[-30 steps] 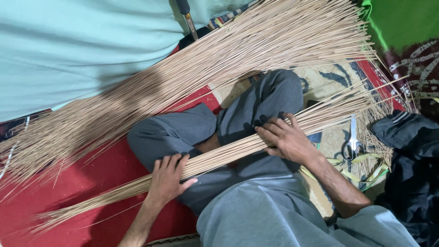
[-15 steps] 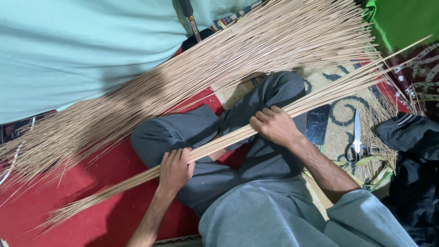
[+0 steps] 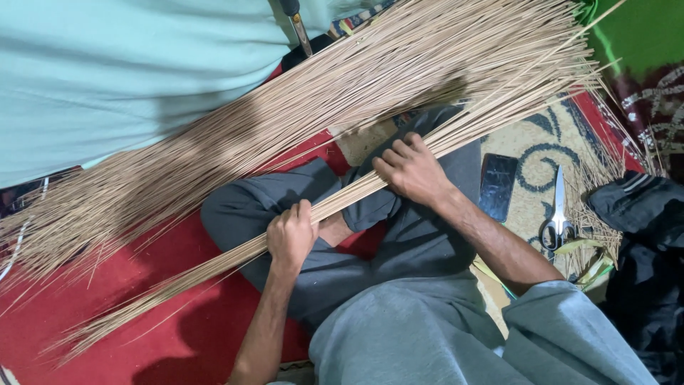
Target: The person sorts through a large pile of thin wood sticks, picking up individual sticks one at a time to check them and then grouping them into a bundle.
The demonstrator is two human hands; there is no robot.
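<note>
Both hands clamp one stick bundle (image 3: 342, 203): left hand (image 3: 291, 239) low-left, right hand (image 3: 412, 171) up-right; I read its axis near-left to far-right.

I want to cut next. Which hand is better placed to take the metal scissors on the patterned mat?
Right hand, probably: the scissors lie on its side; the left hand grips the thin tan stick bundle farther away.

Floor covered by a red mat (image 3: 178, 314) and a patterned beige rug (image 3: 541, 153). On them: a large spread of thin pale sticks (image 3: 299, 121), a dark phone (image 3: 497, 187), scissors (image 3: 558, 214), dark cloth (image 3: 645, 214).
</note>
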